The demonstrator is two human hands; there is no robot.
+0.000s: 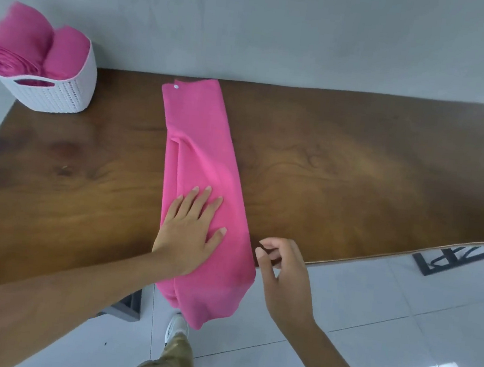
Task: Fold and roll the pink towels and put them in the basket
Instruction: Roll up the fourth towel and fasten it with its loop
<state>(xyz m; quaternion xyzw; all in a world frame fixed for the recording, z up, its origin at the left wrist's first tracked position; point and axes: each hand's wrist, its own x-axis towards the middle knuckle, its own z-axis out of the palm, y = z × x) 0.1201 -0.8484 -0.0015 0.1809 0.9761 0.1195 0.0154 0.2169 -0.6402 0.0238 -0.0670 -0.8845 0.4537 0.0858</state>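
Basket (57,96) left of towel (204,155) on table (341,170)

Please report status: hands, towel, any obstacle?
Left hand flat on folded towel. Right hand curled at its right edge, grip unclear. Towel end overhangs table. Nothing in the way.

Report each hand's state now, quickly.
Left hand: open, flat on the folded pink towel.
Right hand: fingers curled at the towel's edge; a pinch cannot be told.

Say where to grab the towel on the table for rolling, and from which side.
Grip the towel by its near end, from the near table edge. It lies long and narrow, and that end hangs past the edge, free underneath. The left hand pins it.
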